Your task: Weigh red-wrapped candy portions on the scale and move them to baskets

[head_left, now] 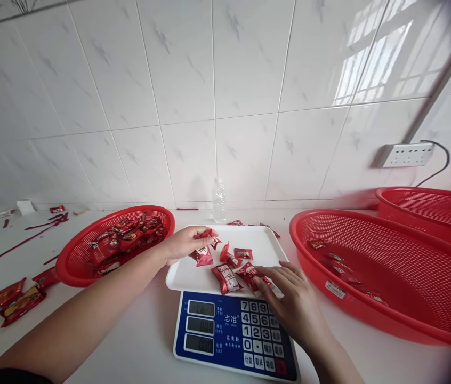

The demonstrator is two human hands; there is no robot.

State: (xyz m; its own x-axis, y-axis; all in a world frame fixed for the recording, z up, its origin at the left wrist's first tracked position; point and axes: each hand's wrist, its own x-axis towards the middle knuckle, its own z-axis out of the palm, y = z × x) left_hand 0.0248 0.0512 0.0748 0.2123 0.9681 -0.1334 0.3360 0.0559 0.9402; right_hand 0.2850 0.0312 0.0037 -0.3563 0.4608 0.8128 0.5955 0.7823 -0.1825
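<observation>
Small red wrapped snack packets (225, 278) lie on the white tray (261, 234) of a blue and white digital scale (217, 330). My left hand (183, 244) is over the tray's left side, its fingers closed on a red packet (209, 234); another red packet (203, 256) sits just under the fingers. At the tray's front right, my right hand (291, 293) pinches a red packet (247, 271) between thumb and fingers, and its palm side is partly hidden. A smaller red packet (243, 253) rests behind, near the tray's middle.
On the left stands a red basket (65, 261) filled with packets, with loose packets (23, 304) beside it. A large red basket (353, 304) holding a few packets is at right, another red basket (409, 213) behind it. A clear bottle (219, 200) stands by the tiled wall.
</observation>
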